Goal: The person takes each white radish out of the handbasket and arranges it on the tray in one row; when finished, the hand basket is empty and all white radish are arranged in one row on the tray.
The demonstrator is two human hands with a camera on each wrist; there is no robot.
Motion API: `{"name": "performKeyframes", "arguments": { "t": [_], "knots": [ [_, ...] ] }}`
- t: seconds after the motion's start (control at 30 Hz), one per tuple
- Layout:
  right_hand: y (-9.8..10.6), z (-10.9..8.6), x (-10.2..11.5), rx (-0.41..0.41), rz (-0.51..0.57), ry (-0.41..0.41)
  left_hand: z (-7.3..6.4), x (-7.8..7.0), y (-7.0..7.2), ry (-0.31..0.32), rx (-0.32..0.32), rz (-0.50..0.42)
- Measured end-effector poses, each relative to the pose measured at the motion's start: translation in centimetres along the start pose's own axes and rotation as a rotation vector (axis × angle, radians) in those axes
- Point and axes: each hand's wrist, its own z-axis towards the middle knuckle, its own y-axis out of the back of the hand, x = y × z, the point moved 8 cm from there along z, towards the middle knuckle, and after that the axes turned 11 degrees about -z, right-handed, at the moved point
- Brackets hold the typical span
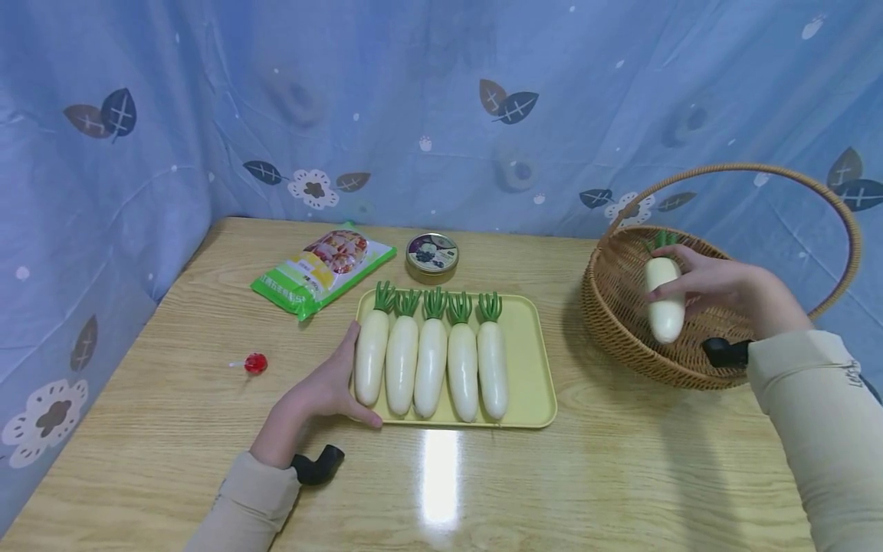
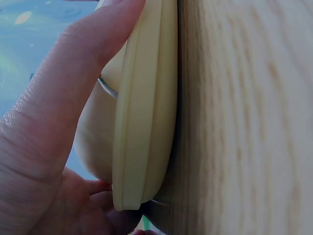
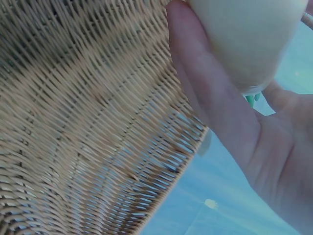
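My right hand (image 1: pixel 713 282) grips a white radish (image 1: pixel 666 303) with green leaf stubs, over the opening of a wicker basket (image 1: pixel 621 337). The right wrist view shows the thumb along the radish (image 3: pixel 244 39), beside the woven wall (image 3: pixel 98 112). At the left front corner of a pale yellow tray (image 1: pixel 531 368), my left hand (image 1: pixel 324 392) holds the rim, thumb at the front edge and fingers along the left side. Several white radishes (image 1: pixel 431 368) lie side by side in the tray, leaves toward the back. Up close, the left wrist view shows the thumb against the tray's wall (image 2: pixel 142 122).
Behind the tray lie a green and white food packet (image 1: pixel 327 268) and a round tin (image 1: pixel 431 257). A red lollipop (image 1: pixel 255 363) is on the wooden table (image 1: pixel 172 414) at left. The basket's tall handle (image 1: pixel 759 167) arches over it. A blue patterned curtain (image 1: pixel 414 115) hangs behind.
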Motion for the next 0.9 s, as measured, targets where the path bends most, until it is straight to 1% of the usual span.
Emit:
{"name": "performKeyframes", "arguments": {
  "t": [0.13, 0.33, 0.57, 0.9],
  "knots": [
    [0.3, -0.5, 0.2, -0.014, 0.026, 0.021, 0.0, 0.0, 0.0, 0.000, 0.002, -0.007],
    [0.2, -1.2, 0.9, -0.024, 0.025, 0.033, 0.0, 0.0, 0.0, -0.005, 0.003, -0.009],
    [-0.4, -2.3, 2.3, -0.040, -0.051, 0.062, 0.0, 0.0, 0.0, -0.002, 0.003, -0.007],
    [-1.6, -3.9, 4.0, -0.099, -0.108, 0.093, 0.0, 0.0, 0.0, 0.003, -0.001, 0.009]
  ]
}}
